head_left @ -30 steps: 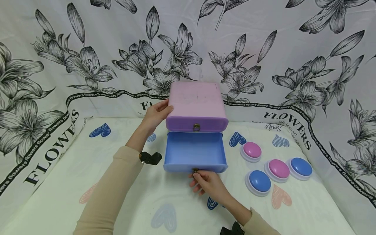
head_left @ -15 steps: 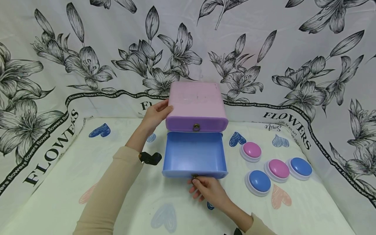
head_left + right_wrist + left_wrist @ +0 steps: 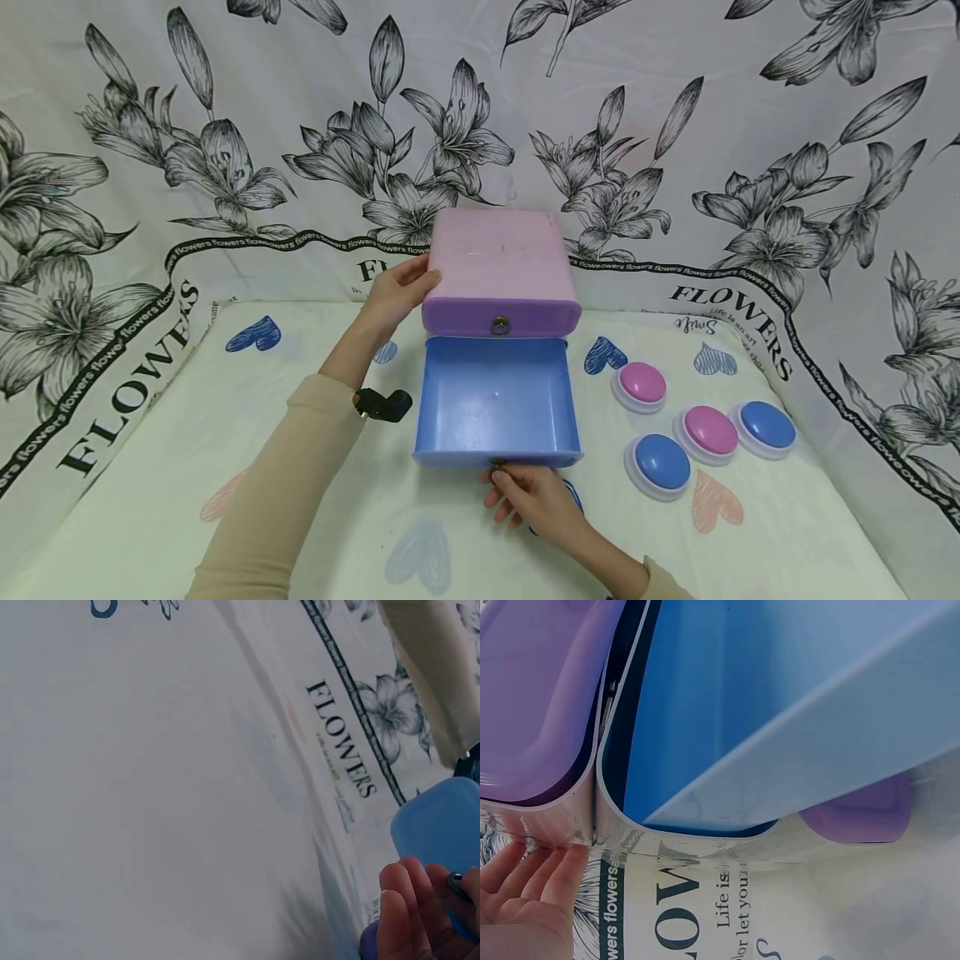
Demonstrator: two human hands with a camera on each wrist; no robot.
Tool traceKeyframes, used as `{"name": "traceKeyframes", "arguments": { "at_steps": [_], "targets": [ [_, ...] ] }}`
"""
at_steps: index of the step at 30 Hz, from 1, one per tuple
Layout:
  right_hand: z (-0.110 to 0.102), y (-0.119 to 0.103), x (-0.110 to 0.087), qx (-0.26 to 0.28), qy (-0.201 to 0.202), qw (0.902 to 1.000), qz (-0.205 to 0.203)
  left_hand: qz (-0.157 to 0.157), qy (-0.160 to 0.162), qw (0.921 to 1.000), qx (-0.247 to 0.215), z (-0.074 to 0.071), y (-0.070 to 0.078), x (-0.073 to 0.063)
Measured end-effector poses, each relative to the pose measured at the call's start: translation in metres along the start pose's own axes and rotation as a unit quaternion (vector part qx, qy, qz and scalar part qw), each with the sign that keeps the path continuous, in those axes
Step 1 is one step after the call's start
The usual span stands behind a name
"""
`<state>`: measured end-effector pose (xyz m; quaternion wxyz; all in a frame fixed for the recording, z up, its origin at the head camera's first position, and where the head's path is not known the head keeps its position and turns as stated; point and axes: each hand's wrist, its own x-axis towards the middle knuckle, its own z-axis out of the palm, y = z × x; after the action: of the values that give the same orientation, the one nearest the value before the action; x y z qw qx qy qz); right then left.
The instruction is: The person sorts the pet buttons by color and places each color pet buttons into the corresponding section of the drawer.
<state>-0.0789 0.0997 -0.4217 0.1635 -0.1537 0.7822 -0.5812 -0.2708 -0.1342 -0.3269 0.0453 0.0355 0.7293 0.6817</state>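
Note:
A small drawer cabinet (image 3: 502,254) with a pink top stands at centre in the head view. Its purple upper drawer front (image 3: 457,317) is closed in. Below it, the blue drawer (image 3: 495,400) is pulled far out. My left hand (image 3: 401,296) rests on the cabinet's left side, thumb at the top edge; its fingers (image 3: 559,877) lie nearly straight against the wall in the left wrist view. With thumb and index finger, my right hand (image 3: 536,496) pinches the blue drawer's ring pull (image 3: 456,883), the other fingers loosely spread below.
Right of the cabinet lie two pink push lights (image 3: 642,383) (image 3: 711,431) and two blue push lights (image 3: 662,462) (image 3: 767,427) with white bases. A white cloth (image 3: 322,500) with printed hearts covers the table. Behind hangs a flower-print curtain (image 3: 360,75).
My right hand has drawn the blue drawer further out toward me by its ring pull. The left hand has stayed on the cabinet's side.

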Motion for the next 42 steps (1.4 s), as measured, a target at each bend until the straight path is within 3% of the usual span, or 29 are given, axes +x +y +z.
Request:
{"name": "traceKeyframes", "arguments": {
  "at_steps": [15, 24, 30, 42],
  "targets": [
    [0.002, 0.002, -0.004, -0.001, -0.001, 1.0, -0.001, 0.006, -0.002, 1.0, -0.003, -0.001, -0.002, 0.002],
    [0.006, 0.032, 0.002, 0.005, 0.001, 1.0, 0.008, 0.008, 0.002, 0.9999, 0.011, -0.001, -0.003, 0.002],
    [0.007, 0.04, 0.003, 0.016, -0.001, 0.9999, 0.001, 0.012, 0.004, 0.9999, 0.012, 0.0, -0.003, 0.003],
    [0.007, 0.019, -0.003, 0.02, -0.005, 0.9997, 0.01, -0.002, -0.002, 1.0, 0.008, 0.003, 0.014, -0.011]
  ]
}}
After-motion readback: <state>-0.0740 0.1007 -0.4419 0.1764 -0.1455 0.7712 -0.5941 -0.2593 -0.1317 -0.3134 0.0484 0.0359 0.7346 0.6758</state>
